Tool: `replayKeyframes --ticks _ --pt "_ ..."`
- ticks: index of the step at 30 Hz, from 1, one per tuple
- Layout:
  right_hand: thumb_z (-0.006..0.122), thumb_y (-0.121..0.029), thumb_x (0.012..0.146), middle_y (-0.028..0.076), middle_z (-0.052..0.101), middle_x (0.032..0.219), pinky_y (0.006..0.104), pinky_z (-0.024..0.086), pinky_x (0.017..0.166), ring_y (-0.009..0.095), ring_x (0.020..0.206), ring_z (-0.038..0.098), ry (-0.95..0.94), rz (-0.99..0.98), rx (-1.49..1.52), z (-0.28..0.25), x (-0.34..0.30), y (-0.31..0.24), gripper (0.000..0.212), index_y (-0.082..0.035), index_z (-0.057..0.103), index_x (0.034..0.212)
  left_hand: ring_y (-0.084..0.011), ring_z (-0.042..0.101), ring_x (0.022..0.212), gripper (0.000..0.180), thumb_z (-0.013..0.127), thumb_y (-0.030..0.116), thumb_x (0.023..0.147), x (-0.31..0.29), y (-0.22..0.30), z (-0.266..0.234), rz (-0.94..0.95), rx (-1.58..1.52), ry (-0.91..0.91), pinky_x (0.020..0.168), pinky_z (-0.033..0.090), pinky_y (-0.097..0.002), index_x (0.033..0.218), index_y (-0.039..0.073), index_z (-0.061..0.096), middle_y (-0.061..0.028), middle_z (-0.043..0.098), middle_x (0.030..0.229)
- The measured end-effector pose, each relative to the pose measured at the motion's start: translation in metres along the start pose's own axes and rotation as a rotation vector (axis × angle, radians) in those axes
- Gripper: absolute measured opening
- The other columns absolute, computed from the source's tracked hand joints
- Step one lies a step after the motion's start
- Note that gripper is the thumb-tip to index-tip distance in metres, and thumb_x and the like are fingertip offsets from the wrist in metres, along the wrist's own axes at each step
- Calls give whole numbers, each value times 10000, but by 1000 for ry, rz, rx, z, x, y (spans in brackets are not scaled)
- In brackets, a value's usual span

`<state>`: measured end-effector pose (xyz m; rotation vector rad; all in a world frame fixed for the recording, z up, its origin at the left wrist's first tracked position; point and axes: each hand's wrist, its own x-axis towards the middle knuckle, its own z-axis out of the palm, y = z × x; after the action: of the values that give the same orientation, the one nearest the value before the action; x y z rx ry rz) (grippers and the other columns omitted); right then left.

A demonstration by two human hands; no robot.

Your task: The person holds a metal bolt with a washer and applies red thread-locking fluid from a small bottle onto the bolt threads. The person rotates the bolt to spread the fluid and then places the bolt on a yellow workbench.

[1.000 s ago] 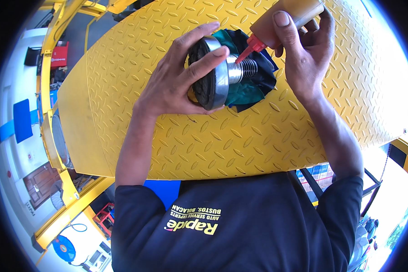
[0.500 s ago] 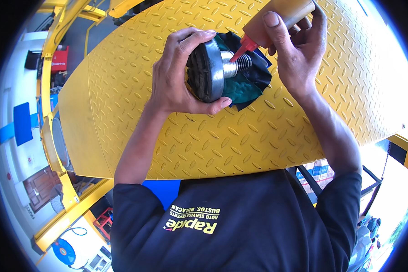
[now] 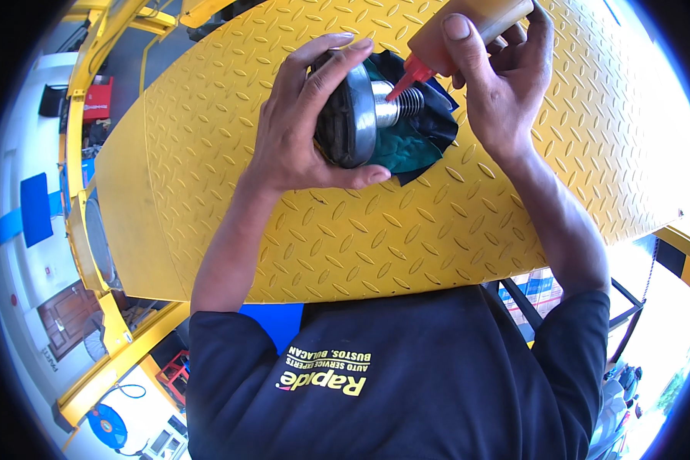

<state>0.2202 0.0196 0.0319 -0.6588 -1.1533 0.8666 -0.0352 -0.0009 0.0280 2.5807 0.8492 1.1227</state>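
Note:
My left hand (image 3: 287, 126) is wrapped round the rim of a round black rubber pad (image 3: 354, 119), thumb below and fingers above. From the pad's right face sticks a shiny steel stem (image 3: 387, 107) with a threaded end (image 3: 412, 103). My right hand (image 3: 506, 96) grips a squeeze bottle (image 3: 431, 44) of amber-brown stuff, tilted down to the left. Its red nozzle (image 3: 411, 75) has its tip at the smooth part of the stem, just beside the thread. Under the pad and stem lies a crumpled dark green and black cloth (image 3: 410, 149).
The cloth lies on a yellow diamond-tread metal plate (image 3: 360, 253), whose near edge runs close to my body. Yellow steel beams (image 3: 100, 337) stand at the left. A blue reel (image 3: 107, 425) and a red rack (image 3: 174, 377) are at the lower left.
The fingers of my left hand have shifted and spread on the pad's rim, and the pad has turned slightly. The nozzle tip has moved a little left and up along the stem.

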Motion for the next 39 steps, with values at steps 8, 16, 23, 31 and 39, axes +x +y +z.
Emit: replayKeyframes --ticks 8,16,23,31,39 --pt "837 -255 1058 179 667 1310 371 665 915 234 1130 742 28 43 -31 2 3 -2 804 -25 330 1638 -389 509 1551 1374 1075 516 587 -3 -1 -12 -86 -96 -137 1206 560 -560 1753 210 416 -121 411 1741" --pt "830 -226 1061 180 661 1323 379 666 929 236 1134 742 -36 30 -3 -6 -2 -2 810 -30 312 1652 -343 638 1417 1291 1090 416 529 -5 -3 -11 -12 5 -87 1084 639 -503 1659 219 499 -88 556 1596" --pt "842 -243 1057 186 654 1326 393 670 958 253 1157 747 -37 -6 42 -3 -1 -5 837 -37 301 1661 -374 662 1343 1206 1063 428 582 3 5 -7 15 4 12 1080 599 -474 1576 1 530 -219 617 1514" --pt "859 -258 1046 172 658 1319 393 673 936 244 1131 747 2 27 7 -3 1 -1 849 -48 306 1657 -357 664 1314 1125 1022 478 609 2 -4 2 -35 -100 58 1072 608 -463 1548 55 569 -153 658 1422" --pt "855 -253 1049 173 658 1304 390 674 903 243 1108 751 25 41 -8 1 3 -5 839 -42 310 1651 -351 662 1296 1096 1008 499 650 2 -6 8 15 -134 91 1067 601 -467 1535 43 549 -174 623 1440"
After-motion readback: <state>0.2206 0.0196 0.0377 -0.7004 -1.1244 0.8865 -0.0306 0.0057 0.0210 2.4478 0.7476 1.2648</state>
